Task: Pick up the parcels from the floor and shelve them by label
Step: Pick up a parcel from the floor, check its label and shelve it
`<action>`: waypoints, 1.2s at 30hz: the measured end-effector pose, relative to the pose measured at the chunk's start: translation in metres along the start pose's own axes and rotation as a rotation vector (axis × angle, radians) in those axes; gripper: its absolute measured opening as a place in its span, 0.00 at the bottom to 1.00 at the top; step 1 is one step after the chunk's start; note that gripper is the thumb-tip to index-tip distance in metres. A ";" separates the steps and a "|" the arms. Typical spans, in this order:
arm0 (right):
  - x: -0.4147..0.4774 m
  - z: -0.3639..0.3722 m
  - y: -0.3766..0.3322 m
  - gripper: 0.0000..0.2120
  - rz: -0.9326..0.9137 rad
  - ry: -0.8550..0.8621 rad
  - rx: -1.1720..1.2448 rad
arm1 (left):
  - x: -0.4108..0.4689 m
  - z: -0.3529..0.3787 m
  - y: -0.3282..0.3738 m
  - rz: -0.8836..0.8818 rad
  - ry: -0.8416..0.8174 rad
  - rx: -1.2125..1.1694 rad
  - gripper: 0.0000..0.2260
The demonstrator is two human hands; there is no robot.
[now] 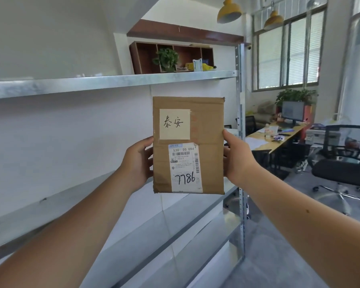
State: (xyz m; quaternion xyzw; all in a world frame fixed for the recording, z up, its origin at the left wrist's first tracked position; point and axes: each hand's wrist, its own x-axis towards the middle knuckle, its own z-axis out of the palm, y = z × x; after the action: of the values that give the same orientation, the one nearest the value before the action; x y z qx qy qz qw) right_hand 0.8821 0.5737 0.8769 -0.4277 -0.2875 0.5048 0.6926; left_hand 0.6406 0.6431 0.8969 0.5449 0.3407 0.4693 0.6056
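A flat brown cardboard parcel (208,142) is held upright at chest height in front of the metal shelving (112,82). It carries a pale yellow note with handwritten characters and a white shipping label marked 7786. My left hand (137,163) grips its left edge and my right hand (235,159) grips its right edge, fingers behind the box. The shelf boards visible beside and below the parcel hold nothing.
A steel upright (240,121) marks the shelving's right end. Beyond it stand a desk with a monitor (292,112), a black office chair (345,163) and windows. A wall cabinet with a potted plant (166,59) hangs above the top shelf.
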 end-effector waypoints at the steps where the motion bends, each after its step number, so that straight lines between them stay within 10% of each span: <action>1: 0.003 -0.008 0.000 0.18 -0.001 0.018 0.007 | 0.006 0.006 -0.004 -0.009 -0.013 0.003 0.16; 14: 0.043 -0.087 0.005 0.28 0.007 0.228 0.043 | 0.119 0.068 -0.064 -0.105 -0.233 0.037 0.24; 31: 0.114 -0.159 0.055 0.16 0.013 0.428 0.154 | 0.251 0.123 -0.139 -0.320 -0.428 0.228 0.31; 36: 0.128 -0.176 0.075 0.21 0.068 0.459 0.196 | 0.264 0.135 -0.161 -0.381 -0.422 0.314 0.21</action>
State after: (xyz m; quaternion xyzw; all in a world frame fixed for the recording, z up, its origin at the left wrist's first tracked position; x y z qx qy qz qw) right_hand 1.0357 0.6506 0.7234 -0.4711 -0.0579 0.4431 0.7605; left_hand 0.8832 0.8509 0.7888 0.6433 0.3718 0.1658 0.6484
